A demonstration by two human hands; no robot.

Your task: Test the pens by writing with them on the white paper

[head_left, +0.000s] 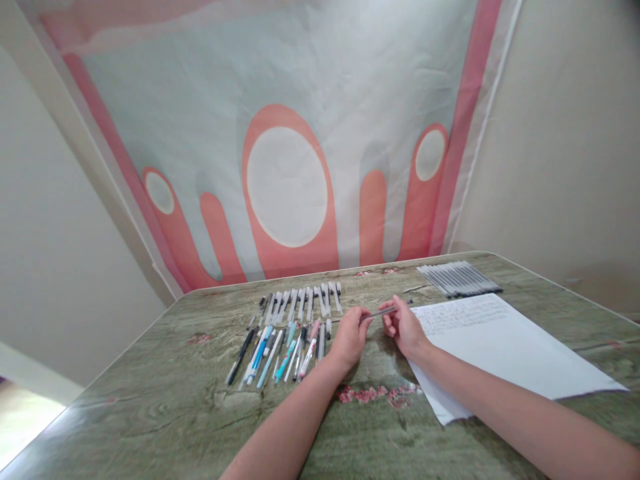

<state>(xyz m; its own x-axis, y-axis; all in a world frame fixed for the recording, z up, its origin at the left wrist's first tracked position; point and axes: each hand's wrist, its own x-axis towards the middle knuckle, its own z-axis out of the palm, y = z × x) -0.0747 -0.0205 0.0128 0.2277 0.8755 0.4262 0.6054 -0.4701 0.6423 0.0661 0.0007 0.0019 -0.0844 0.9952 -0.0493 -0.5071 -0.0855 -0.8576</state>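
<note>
Between my two hands, above the middle of the table, is a slim dark pen (pixel 379 313). My left hand (pixel 351 333) is closed on its left end with thumb and fingers. The fingers of my right hand (pixel 404 329) are curled around its other end, near the dark tip. My right wrist lies over the left edge of a sheet of paper (pixel 510 353) with handwriting along its top. Just left of my left hand lie several assorted pens (pixel 257 357) in blue, teal, pink, white and black. Behind them is a row of clear pen parts (pixel 303 303).
A tidy row of clear pens with dark tips (pixel 460 279) lies at the back right, beyond the paper. The wood-patterned table (pixel 165 387) has rounded far corners. A printed cloth (pixel 400 80) with orange shapes hangs behind it, between pale walls.
</note>
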